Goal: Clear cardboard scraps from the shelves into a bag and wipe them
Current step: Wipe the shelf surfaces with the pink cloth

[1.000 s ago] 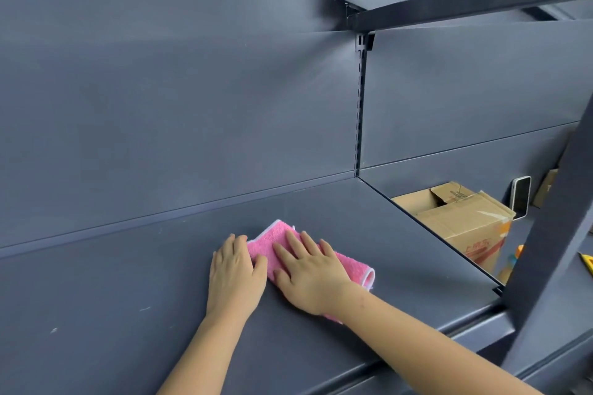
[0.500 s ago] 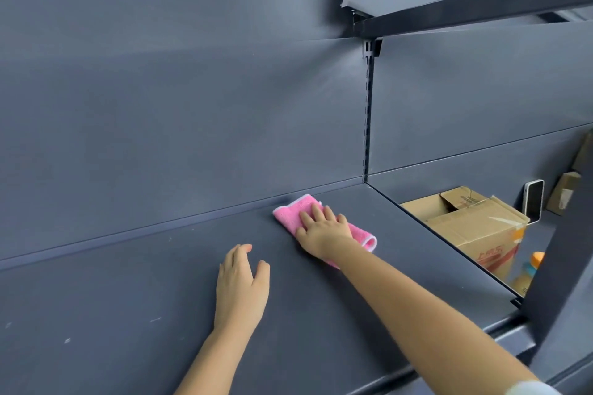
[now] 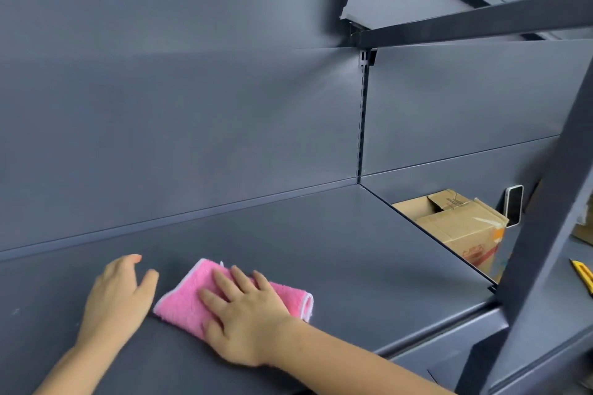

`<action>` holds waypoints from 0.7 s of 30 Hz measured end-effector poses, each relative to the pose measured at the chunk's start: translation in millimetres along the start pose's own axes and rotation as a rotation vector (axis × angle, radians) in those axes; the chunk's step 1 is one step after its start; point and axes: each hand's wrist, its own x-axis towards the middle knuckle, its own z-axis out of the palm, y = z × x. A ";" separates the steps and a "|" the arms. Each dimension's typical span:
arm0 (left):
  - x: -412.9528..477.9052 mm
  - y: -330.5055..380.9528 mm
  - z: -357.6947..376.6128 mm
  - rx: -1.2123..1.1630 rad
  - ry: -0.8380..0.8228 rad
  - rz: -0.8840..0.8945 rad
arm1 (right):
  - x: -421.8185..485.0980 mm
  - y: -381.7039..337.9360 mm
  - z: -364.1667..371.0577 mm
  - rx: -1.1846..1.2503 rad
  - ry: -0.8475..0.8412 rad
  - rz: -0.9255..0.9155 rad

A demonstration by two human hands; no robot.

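A folded pink cloth lies flat on the dark grey shelf, near its front edge. My right hand presses on the cloth with straight, spread fingers. My left hand rests flat on the bare shelf just left of the cloth, fingers straight. No cardboard scraps show on this shelf.
An open cardboard box stands on the lower shelf to the right, with a phone leaning on the back panel behind it. A yellow tool lies at the far right. A dark upright post and an upper shelf bracket cross the right side.
My right hand slid the pink cloth back from the shelf's rear toward the front edge, next to my left hand. The left hand stayed on the shelf.
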 end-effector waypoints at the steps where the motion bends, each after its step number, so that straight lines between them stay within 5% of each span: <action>1: -0.8 -7.2 -3.3 0.022 -0.008 -0.011 | -14.0 2.6 1.3 0.002 0.004 0.001; 12: -19.8 -27.2 -7.4 0.043 -0.049 0.011 | -7.4 36.9 -3.5 -0.001 0.070 0.330; 21: -17.3 -30.4 -6.4 -0.039 -0.042 0.009 | 69.6 41.7 -8.9 0.028 0.056 0.385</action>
